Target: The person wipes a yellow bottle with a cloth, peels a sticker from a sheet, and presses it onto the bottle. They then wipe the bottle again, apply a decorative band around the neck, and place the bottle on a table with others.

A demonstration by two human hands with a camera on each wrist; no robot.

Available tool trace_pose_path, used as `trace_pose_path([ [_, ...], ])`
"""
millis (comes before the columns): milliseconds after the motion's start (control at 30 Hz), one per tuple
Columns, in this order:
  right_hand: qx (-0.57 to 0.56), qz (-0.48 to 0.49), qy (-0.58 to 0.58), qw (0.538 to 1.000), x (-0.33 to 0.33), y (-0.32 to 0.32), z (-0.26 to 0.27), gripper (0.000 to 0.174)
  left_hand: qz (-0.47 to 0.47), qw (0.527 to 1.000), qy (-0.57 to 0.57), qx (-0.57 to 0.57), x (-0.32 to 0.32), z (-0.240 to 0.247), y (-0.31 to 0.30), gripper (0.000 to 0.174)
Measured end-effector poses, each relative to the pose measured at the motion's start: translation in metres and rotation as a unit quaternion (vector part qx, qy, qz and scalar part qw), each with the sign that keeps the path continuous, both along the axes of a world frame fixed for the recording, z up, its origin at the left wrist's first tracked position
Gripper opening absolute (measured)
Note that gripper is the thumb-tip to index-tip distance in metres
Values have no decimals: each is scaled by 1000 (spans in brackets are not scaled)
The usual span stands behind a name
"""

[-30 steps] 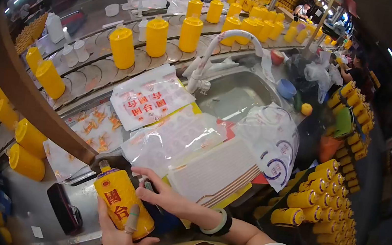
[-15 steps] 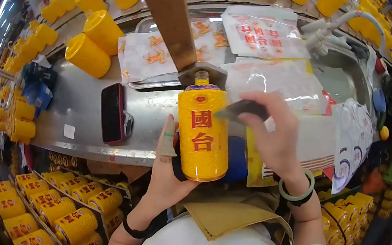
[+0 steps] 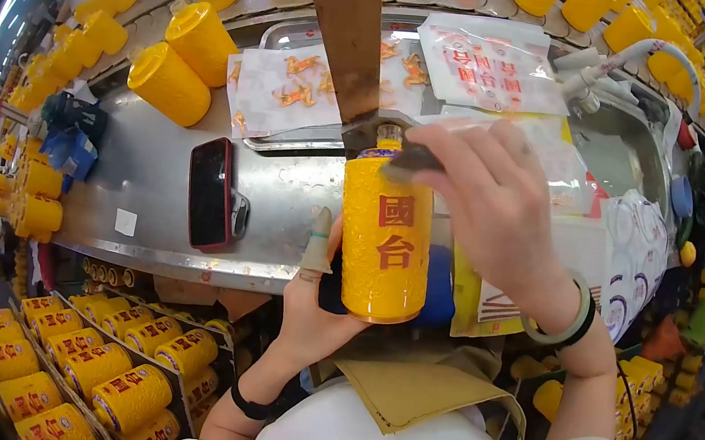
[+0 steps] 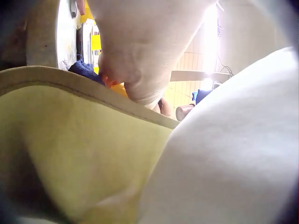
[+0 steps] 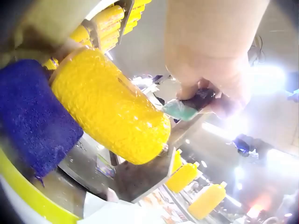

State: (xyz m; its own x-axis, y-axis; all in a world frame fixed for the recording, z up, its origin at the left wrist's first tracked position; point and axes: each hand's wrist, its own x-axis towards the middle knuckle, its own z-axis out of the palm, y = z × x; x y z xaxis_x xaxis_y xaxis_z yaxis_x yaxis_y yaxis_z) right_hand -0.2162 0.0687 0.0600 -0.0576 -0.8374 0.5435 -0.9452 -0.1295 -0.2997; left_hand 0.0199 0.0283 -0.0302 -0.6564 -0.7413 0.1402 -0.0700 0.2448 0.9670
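Observation:
In the head view my left hand (image 3: 309, 312) holds a yellow textured bottle (image 3: 379, 290) low on its left side, some fingers hidden behind it. Tape or a finger cover wraps one finger. Two large red characters run down the bottle's front, and its glass neck points away from me at a notched metal bracket. My right hand (image 3: 501, 208) pinches a small scraper-like tool with a dark grip, its end over the bottle's upper front. The right wrist view shows that tool's pale green tip (image 5: 182, 109) right at the bottle (image 5: 112, 107). Mostly forearm and clothing fill the left wrist view.
A brown beam (image 3: 337, 31) comes down to the bracket. On the metal counter (image 3: 145, 175) lie a phone (image 3: 209, 192) and sheets with orange decals (image 3: 285, 87). Printed sheets (image 3: 489, 64) lie by a sink (image 3: 628, 154). Blue cloth (image 5: 37, 112) hangs beside the bottle. Crated yellow bottles (image 3: 133, 396) stand below.
The head view has swung downward. The bottle has gone from slanted to nearly upright in view, neck at the bracket. My right hand has brought the tool up to the bottle's shoulder.

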Motion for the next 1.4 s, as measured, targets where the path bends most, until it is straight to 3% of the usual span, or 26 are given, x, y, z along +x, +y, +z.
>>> trace_pose_path([
  [67, -117, 57, 140, 982, -11, 0, 0, 31, -6, 1000, -13, -17, 3, -3, -1, 112],
  [100, -115, 55, 139, 982, -5, 7, -7, 31, -13, 1000, -17, -11, 4, -5, -2, 112],
  [167, -90, 195, 77, 974, 19, 33, -27, 26, -22, 999, -22, -6, 5, -6, -5, 113],
  [233, -123, 324, 52, 937, 38, 50, -29, 23, -19, 998, -12, 58, 5, -5, -5, 115],
  [267, -121, 322, 48, 938, 39, 53, -28, 23, -45, 998, -39, 24, 6, 1, -8, 116],
  [367, -14, 183, -104, 977, 33, 61, -28, 25, -45, 997, -46, 31, 7, -7, -9, 117],
  [433, 30, 39, -321, 946, 25, 51, -31, 35, -51, 997, -55, 3, 6, -4, -10, 116],
  [500, 6, -19, -279, 960, 14, 42, -51, 39, -59, 996, -57, -28, 7, -6, -10, 117],
  [567, -52, -117, -298, 946, 4, 36, -55, 37, -56, 997, -57, -25, 6, -7, -11, 117],
  [633, -111, -129, -133, 976, -12, 35, -49, 33, -50, 997, -57, -21, 6, -5, -10, 118],
  [667, -112, -126, -135, 976, -11, 34, -43, 33, -46, 998, -50, -18, 5, -3, -9, 117],
  [733, -145, 9, 11, 989, -5, 39, -34, 27, -41, 998, -43, -17, 2, 2, -7, 117],
  [767, -92, 100, 34, 990, 5, 48, -37, 23, -32, 999, -31, -12, 0, 3, -5, 117],
  [833, -118, 252, -19, 960, 29, 50, -37, 24, -24, 1000, -18, -8, -2, 3, -5, 116],
  [900, -44, 264, 6, 963, 37, 50, -16, 27, -47, 988, -33, 144, 1, -1, -8, 123],
  [967, -71, 100, 60, 991, 22, 22, -19, 28, -38, 992, -62, 99, 6, 8, -5, 122],
  [1033, -90, -15, 48, 995, -8, -4, 3, 34, -52, 997, -53, -37, 3, 16, -8, 129],
  [1100, -98, -44, 65, 992, -14, -4, 8, 35, -57, 998, -10, -38, 3, 22, -11, 128],
  [1167, -124, -90, -199, 968, -6, 3, 2, 32, -62, 982, -39, -176, 3, 30, -18, 119],
  [1200, -109, -87, -245, 959, -4, 8, -2, 32, -66, 978, -51, -189, 0, 31, -17, 104],
  [1333, -43, -121, -389, 912, 2, 26, -29, 33, -53, 969, -109, -214, -6, 37, -13, 88],
  [1400, -38, -130, -398, 907, 4, 33, -34, 32, -55, 958, -136, -247, -12, 51, -10, 89],
])
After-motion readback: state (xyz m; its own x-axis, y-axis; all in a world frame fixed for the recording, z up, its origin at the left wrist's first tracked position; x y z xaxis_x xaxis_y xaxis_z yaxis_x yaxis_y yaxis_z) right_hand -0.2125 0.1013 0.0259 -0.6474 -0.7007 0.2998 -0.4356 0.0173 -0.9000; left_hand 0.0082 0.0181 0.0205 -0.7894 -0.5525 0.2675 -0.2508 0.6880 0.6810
